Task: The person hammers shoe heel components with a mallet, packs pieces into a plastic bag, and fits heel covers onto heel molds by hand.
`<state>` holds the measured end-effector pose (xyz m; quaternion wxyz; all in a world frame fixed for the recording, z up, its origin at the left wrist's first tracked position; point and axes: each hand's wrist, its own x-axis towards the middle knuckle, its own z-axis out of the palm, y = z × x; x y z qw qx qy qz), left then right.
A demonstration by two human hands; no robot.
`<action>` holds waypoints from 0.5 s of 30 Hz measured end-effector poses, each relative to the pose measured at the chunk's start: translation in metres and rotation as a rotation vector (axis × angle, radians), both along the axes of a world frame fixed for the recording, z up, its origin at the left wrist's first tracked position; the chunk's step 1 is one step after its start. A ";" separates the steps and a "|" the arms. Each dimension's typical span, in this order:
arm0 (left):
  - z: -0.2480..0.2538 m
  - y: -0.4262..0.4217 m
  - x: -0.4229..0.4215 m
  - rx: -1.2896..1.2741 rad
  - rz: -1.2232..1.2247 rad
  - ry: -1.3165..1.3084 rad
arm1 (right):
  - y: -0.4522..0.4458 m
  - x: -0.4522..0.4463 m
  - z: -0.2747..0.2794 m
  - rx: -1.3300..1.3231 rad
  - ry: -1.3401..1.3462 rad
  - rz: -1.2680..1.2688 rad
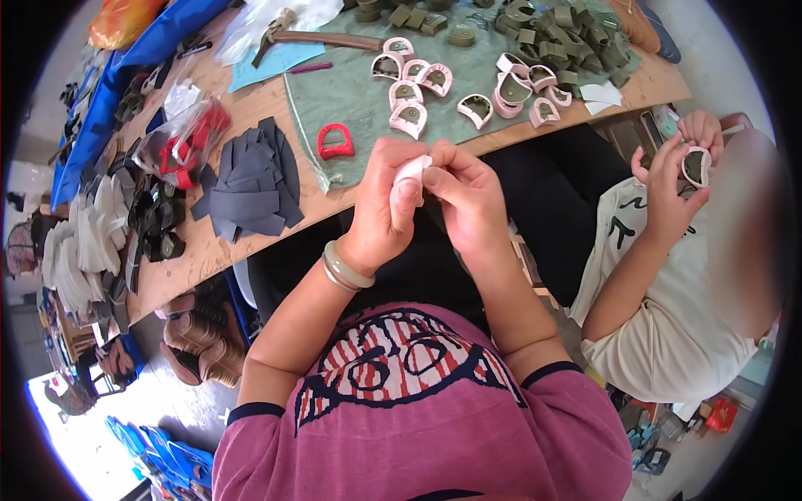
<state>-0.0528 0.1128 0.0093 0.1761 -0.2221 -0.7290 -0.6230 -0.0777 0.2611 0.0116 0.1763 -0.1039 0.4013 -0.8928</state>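
My left hand (384,196), with a bangle at its wrist, is closed on a small pale pinkish-white piece (413,169) in front of my chest. Pinching the same piece from the other side is my right hand (469,199). Fingers cover most of it, so its full shape is hidden. Just beyond my left hand, a red D-shaped ring (336,141) lies near the edge of the green cloth (317,92). Several pink-rimmed, D-shaped pieces with dark green insides, one of them a pink piece (408,119), are spread on that cloth.
A stack of dark grey strips (251,188) lies to the left on the wooden table (175,271). Dark green loops (568,37) are heaped at the back right. On my right, a co-worker's hand (668,179) holds a similar pink-rimmed piece (696,167). Brown shoes (200,338) sit below, left.
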 end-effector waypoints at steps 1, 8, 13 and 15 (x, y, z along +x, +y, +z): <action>-0.002 -0.001 -0.001 -0.001 0.010 -0.004 | 0.004 -0.002 -0.001 -0.021 -0.060 0.076; 0.002 0.007 0.000 0.091 0.041 -0.056 | 0.007 -0.003 0.008 -0.056 -0.216 0.171; 0.000 0.007 -0.005 0.031 0.070 0.018 | -0.012 0.007 -0.002 0.013 0.029 -0.123; 0.001 0.011 -0.006 0.005 0.040 0.001 | -0.007 0.005 -0.007 -0.016 0.106 -0.161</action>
